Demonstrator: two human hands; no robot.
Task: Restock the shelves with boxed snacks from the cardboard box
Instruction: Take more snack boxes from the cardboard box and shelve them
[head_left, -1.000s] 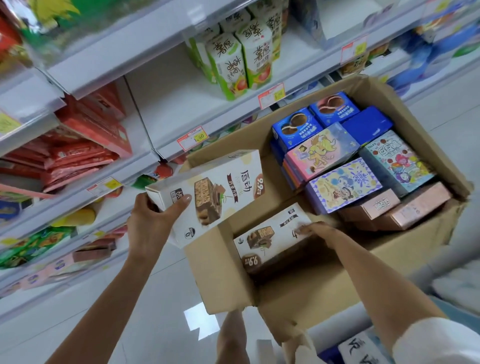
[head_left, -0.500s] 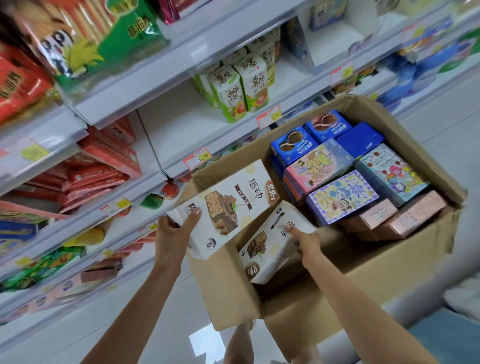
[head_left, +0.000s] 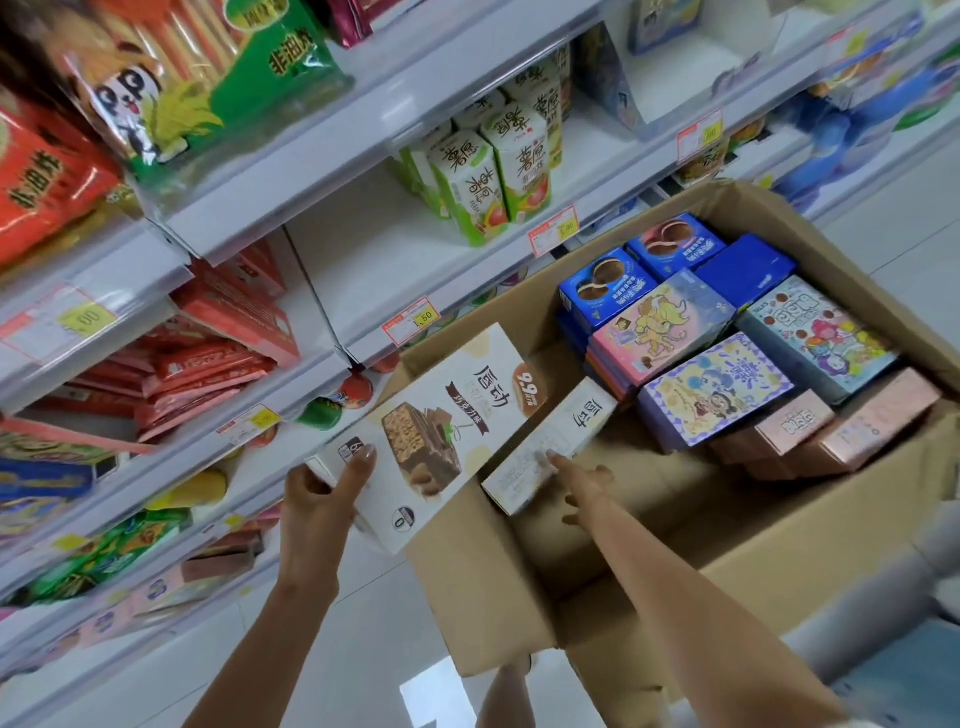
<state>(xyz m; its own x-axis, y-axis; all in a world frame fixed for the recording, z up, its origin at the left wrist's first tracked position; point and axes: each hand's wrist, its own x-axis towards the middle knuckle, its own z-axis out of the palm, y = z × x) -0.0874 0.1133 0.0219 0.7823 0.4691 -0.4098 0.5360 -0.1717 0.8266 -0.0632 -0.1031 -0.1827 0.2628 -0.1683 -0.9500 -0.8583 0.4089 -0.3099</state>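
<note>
My left grip (head_left: 318, 499) holds a likely light, stiff wafer box (head_left: 441, 431) by its end; right grip (head_left: 582, 483) pinches second wafer box (head_left: 550, 447) over cardboard box (head_left: 467, 597).

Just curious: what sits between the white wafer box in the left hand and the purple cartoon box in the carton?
A second white box, tilted, held by the right hand; the head view shows it.

Visible quantities: one open cardboard box (head_left: 467, 597); two hands (head_left: 317, 493) (head_left: 582, 483); two white wafer boxes (head_left: 441, 431) (head_left: 550, 447), one in each hand; three blue boxes (head_left: 597, 291) (head_left: 675, 244) (head_left: 743, 265), three cartoon-printed boxes (head_left: 660, 327) (head_left: 717, 389) (head_left: 815, 332) and two pink boxes (head_left: 795, 421) (head_left: 878, 421) showing in the cardboard box's top layer; at least three green-and-white cartons (head_left: 462, 182) (head_left: 519, 156) (head_left: 545, 98) on a shelf (head_left: 389, 249).
</note>
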